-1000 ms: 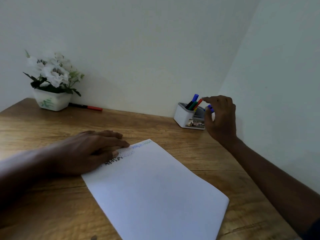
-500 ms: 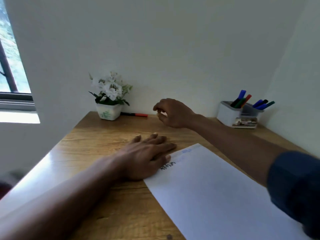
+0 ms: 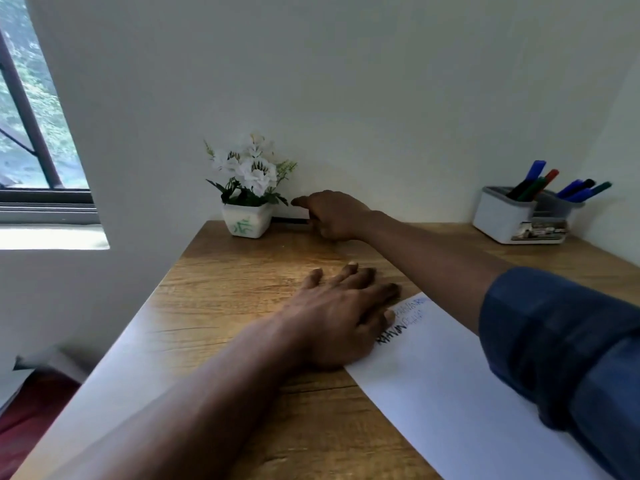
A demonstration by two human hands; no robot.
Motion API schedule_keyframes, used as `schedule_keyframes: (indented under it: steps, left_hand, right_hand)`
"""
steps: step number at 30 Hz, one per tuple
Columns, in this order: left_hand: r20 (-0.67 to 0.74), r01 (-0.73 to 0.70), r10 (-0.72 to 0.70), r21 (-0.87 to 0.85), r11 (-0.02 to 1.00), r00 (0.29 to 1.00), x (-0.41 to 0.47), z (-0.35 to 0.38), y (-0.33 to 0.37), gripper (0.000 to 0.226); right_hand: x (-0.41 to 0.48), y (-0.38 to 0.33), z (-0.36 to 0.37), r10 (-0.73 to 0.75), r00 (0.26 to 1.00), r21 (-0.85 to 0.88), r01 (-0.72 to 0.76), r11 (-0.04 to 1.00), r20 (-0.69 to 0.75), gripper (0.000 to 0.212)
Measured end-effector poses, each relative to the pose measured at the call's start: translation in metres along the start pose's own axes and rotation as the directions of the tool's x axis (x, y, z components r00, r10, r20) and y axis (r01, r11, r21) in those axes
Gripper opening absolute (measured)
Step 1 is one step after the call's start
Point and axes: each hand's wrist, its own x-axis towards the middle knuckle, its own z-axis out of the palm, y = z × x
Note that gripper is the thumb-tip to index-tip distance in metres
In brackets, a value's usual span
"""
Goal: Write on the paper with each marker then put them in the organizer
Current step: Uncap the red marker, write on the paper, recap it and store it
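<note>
A white paper [image 3: 450, 386] lies on the wooden desk [image 3: 242, 278], with black and blue writing near its top corner. My left hand [image 3: 339, 320] presses flat on that corner, fingers straight. A black marker with a red end [image 3: 291, 221] lies along the back wall beside the flower pot. My right hand [image 3: 332, 216] reaches across the desk and its fingers curl onto the marker's right end, hiding the red part. The white and grey organizer [image 3: 502, 220] stands at the back right with several markers [image 3: 540, 183] upright in it.
A white pot of white flowers [image 3: 247, 223] stands at the back of the desk, just left of the marker. Walls close off the back and the right. The desk's left edge drops off below a window [image 3: 31, 133].
My right hand left the organizer, crossed the desk to the left and came down on the marker by the flower pot. The view swung left. My left hand stayed on the paper.
</note>
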Motion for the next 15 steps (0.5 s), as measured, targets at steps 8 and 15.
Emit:
schedule_keyframes:
  steps: [8, 15]
  left_hand:
    - [-0.015, -0.008, 0.008, -0.038, 0.999, 1.0, -0.001, -0.002, 0.0, 0.052]
    - [-0.131, 0.006, -0.025, -0.142, 0.99, 0.991, -0.006, -0.004, -0.001, 0.055]
  right_hand:
    - [-0.115, 0.01, -0.053, 0.196, 0.927, 0.327, -0.087, 0.941, -0.319, 0.027]
    - [-0.205, -0.03, -0.055, 0.562, 0.805, 0.945, -0.004, 0.328, -0.192, 0.013]
